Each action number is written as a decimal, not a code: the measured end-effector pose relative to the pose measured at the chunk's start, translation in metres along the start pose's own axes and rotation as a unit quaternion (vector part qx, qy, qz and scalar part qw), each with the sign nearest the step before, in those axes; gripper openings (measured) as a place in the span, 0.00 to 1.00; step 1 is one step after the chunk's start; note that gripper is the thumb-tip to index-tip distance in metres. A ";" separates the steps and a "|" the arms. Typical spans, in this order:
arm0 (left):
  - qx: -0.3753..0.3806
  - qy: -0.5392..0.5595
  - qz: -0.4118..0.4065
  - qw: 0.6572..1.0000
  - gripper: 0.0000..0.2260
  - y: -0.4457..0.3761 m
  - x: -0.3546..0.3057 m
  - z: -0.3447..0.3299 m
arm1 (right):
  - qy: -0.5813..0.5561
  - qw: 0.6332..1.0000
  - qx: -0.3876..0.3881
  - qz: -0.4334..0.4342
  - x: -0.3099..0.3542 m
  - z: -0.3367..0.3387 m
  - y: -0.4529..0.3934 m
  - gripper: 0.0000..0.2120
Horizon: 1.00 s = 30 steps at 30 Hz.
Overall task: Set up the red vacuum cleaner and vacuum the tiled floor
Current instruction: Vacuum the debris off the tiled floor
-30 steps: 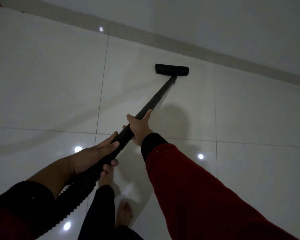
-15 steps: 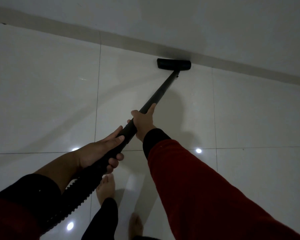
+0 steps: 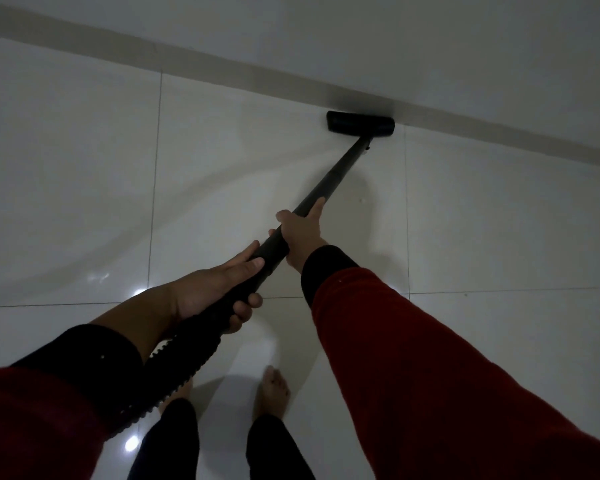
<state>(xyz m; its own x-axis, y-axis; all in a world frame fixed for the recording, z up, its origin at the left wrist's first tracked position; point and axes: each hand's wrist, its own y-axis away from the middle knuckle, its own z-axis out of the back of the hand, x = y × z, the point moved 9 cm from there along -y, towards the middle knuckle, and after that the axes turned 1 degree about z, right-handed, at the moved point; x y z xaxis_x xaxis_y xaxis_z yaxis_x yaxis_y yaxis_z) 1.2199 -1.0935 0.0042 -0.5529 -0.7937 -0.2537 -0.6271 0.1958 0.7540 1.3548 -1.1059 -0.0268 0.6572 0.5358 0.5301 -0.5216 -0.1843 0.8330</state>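
Black floor nozzle [image 3: 360,123], far ahead of your right hand [image 3: 300,233], has advanced to the skirting [image 3: 222,69]. Both hands, left hand [image 3: 215,292] included, clamp the wand [image 3: 321,188]; this stroke is complete, so draw back.

I see red sleeves [image 3: 413,358] on both arms, fuzzy knit texture, black inner cuffs [image 3: 326,268] showing at the wrists, left cuff pushed up the forearm at lower left of frame, black trouser legs [image 3: 278,448] at bottom centre, bare feet [image 3: 272,393]

Home room: glossy tiled floor [image 3: 84,168], skirting [image 3: 222,72]
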 end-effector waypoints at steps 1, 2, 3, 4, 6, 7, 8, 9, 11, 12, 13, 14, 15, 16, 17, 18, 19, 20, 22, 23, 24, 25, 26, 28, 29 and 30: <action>-0.001 -0.001 0.000 1.000 0.23 -0.006 0.002 -0.006 | -0.004 1.000 0.002 -0.007 0.000 0.007 -0.003 0.41; -0.001 0.000 0.001 1.000 0.23 -0.012 0.004 -0.012 | -0.002 1.000 0.004 -0.007 0.001 0.015 -0.006 0.41; -0.001 0.001 0.002 1.000 0.23 -0.017 0.006 -0.019 | 0.002 1.000 0.005 -0.007 0.002 0.023 -0.008 0.41; -0.001 0.004 0.004 1.000 0.23 -0.022 0.007 -0.026 | 0.006 1.000 0.005 -0.007 0.002 0.031 -0.010 0.41; -0.001 0.010 0.008 1.000 0.23 -0.028 0.012 -0.039 | 0.016 1.000 0.005 -0.009 0.002 0.045 -0.012 0.41; 0.001 0.011 0.009 1.000 0.23 -0.030 0.015 -0.045 | 0.019 1.000 0.005 -0.008 0.002 0.052 -0.012 0.41; 0.003 0.013 0.010 1.000 0.24 -0.032 0.018 -0.051 | 0.019 1.000 0.005 -0.008 0.002 0.058 -0.011 0.41; 0.005 0.015 0.009 1.000 0.24 -0.032 0.022 -0.056 | 0.016 1.000 0.007 -0.010 0.001 0.063 -0.009 0.41; 0.008 0.024 0.007 1.000 0.27 -0.031 0.031 -0.064 | 0.012 1.000 0.012 -0.013 -0.004 0.071 -0.003 0.41; 0.008 0.028 0.006 1.000 0.28 -0.030 0.037 -0.068 | 0.017 1.000 0.012 -0.015 -0.008 0.074 0.000 0.41; 0.007 0.031 0.005 0.999 0.29 -0.028 0.044 -0.072 | 0.025 0.999 0.013 -0.017 -0.013 0.078 0.003 0.41; 0.004 0.032 0.006 0.999 0.29 -0.027 0.051 -0.075 | 0.033 0.999 0.012 -0.020 -0.020 0.082 0.006 0.41; -0.001 0.031 0.006 0.999 0.29 -0.024 0.058 -0.077 | 0.038 0.999 0.010 -0.025 -0.027 0.086 0.009 0.41; -0.005 0.027 0.006 1.000 0.29 -0.021 0.065 -0.078 | 0.040 0.999 0.009 -0.029 -0.035 0.089 0.012 0.41; -0.009 0.022 0.007 1.000 0.28 -0.018 0.073 -0.079 | 0.037 0.999 0.009 -0.032 -0.042 0.092 0.015 0.41; -0.011 0.018 0.009 1.000 0.28 -0.016 0.080 -0.079 | 0.031 0.999 0.008 -0.035 -0.048 0.094 0.020 0.42; -0.013 0.016 0.012 1.000 0.27 -0.012 0.087 -0.079 | 0.026 0.999 0.007 -0.039 -0.055 0.096 0.024 0.42; -0.017 0.015 0.017 1.000 0.26 -0.008 0.094 -0.078 | 0.024 0.999 0.005 -0.042 -0.062 0.097 0.030 0.42; -0.022 0.011 0.028 0.999 0.26 0.001 0.110 -0.076 | 0.022 0.999 -0.002 -0.047 -0.079 0.099 0.042 0.42; -0.019 0.005 0.032 0.999 0.27 0.007 0.118 -0.076 | 0.020 0.999 -0.005 -0.047 -0.088 0.100 0.048 0.42; -0.014 0.000 0.033 0.999 0.27 0.013 0.126 -0.075 | 0.018 0.999 -0.007 -0.049 -0.098 0.100 0.055 0.42; -0.009 -0.003 0.034 0.999 0.28 0.019 0.135 -0.074 | 0.019 0.998 -0.010 -0.050 -0.107 0.100 0.061 0.42; -0.006 -0.005 0.035 0.999 0.28 0.025 0.144 -0.073 | 0.022 0.998 -0.014 -0.050 -0.117 0.101 0.068 0.42; -0.001 -0.008 0.041 0.999 0.26 0.035 0.165 -0.070 | 0.025 0.998 -0.018 -0.049 -0.137 0.101 0.082 0.43; 0.000 -0.008 0.044 0.999 0.25 0.041 0.177 -0.068 | 0.020 0.998 -0.019 -0.051 -0.149 0.101 0.090 0.42; 0.001 -0.009 0.045 0.999 0.24 0.047 0.188 -0.066 | 0.013 0.998 -0.020 -0.052 -0.161 0.101 0.097 0.42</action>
<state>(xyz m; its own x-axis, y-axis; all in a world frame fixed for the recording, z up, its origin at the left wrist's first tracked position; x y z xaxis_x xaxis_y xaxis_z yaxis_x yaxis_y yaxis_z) 1.1222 -1.2718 0.0321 -0.6163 -0.7626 -0.1965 -0.5763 0.2668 0.7725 1.2536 -1.2934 -0.0150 0.6952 0.5709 0.4368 -0.4732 -0.0940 0.8759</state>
